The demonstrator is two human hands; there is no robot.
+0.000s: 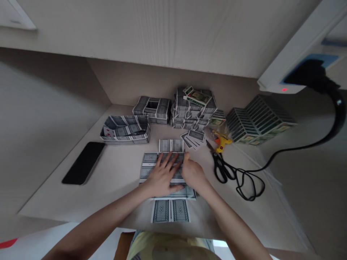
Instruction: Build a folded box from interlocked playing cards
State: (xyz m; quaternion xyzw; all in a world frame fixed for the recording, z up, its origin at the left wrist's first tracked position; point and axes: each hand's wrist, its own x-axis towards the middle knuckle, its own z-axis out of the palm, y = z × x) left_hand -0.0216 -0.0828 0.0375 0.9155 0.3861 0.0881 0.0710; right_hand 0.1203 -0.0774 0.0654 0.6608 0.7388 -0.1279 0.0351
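Observation:
A flat panel of joined playing cards (146, 171), grey patterned backs up, lies on the desk before me. My left hand (159, 178) rests on it palm down, fingers spread. At the panel's right edge my right hand (193, 172) is closed, its thumb against the edge near the upper corner; its curled fingers hide whatever is in them. One pair of cards (171, 145) extends past the panel's far side, and another pair of cards (170, 211) past its near side.
Behind stand an open card-built box (126, 139), a card box with a square hole (151, 108) and stacked card-built cases (192, 108). Loose cards (195, 138), black scissors (221, 169), a yellow glue gun (222, 141) with its cord, and card packs (255, 122) lie right. A phone (84, 164) lies left.

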